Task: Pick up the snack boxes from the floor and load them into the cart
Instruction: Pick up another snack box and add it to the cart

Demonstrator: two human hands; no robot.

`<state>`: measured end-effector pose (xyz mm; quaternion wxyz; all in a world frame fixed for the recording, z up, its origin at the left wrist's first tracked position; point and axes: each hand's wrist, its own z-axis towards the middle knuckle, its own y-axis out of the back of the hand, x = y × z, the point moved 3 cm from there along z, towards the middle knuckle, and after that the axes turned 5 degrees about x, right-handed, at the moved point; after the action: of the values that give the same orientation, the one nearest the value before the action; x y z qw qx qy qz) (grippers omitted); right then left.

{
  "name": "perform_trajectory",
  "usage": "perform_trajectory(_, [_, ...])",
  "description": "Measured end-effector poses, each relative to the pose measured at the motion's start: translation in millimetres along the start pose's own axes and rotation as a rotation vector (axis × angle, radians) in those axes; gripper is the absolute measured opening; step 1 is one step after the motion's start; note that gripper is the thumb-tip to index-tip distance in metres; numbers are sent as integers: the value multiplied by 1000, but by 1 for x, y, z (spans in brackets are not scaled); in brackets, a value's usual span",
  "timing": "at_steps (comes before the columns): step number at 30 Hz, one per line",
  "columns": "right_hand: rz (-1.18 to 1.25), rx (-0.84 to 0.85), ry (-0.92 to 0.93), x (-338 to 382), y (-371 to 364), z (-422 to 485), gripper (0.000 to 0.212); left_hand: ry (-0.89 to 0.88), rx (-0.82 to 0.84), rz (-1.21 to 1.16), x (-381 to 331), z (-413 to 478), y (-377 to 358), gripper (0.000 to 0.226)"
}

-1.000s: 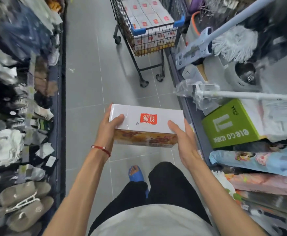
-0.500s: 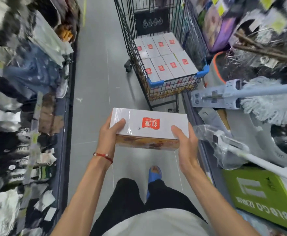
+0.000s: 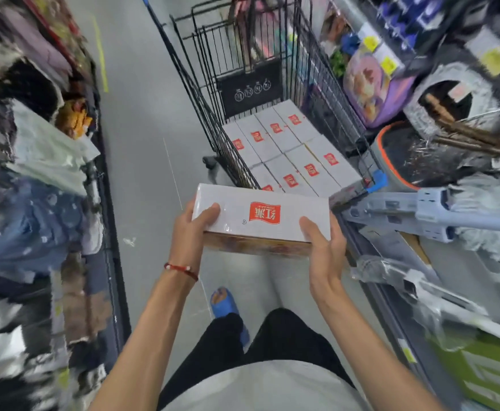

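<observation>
A white snack box with a red logo is held level in front of me, just short of the near end of the black wire cart. My left hand grips its left end, thumb on top. My right hand grips its right end the same way. Inside the cart, several matching white boxes lie flat in rows and fill the bottom layer.
The aisle is narrow. Shelves of packaged clothing line the left. On the right, mops, an orange-rimmed bucket and a green carton stick out close to the cart. Grey tiled floor lies left of the cart.
I have walked up the aisle with the box in both hands. The cart, far ahead a second ago, now stands directly beyond the box.
</observation>
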<state>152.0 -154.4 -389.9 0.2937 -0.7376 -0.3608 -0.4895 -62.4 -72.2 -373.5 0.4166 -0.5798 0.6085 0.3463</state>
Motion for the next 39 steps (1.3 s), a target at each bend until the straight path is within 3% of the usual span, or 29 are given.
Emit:
perform_trajectory(6, [82,-143,31,25,-60,58,52,-25,137,106,-70,100,4,50])
perform_trajectory(10, [115,-223,25,39,-82,111,61,-46,181,163,-103,167,-13,37])
perform_trajectory(15, [148,-256,-12,57,-97,192,40,-33,199,206,-131,256,-46,37])
perform_trajectory(18, [130,-246,-31,68,-103,226,48,5,223,241,-141,300,-60,41])
perform_trajectory(24, [254,-232,-167,61,-115,282,78,145,329,308,-148,377,-78,46])
perform_trajectory(27, [289,-234,-247,51,-127,302,62,219,386,324,-147,414,-81,43])
perform_trajectory(30, [286,-292,-334,41,-145,314,76,287,458,380,-143,453,-82,35])
perform_trajectory(34, [278,-422,-370,25,-175,325,60,382,576,478,-130,503,-81,33])
perform_trajectory(39, [267,-527,-438,1,-219,329,63,457,656,675,-113,548,-75,31])
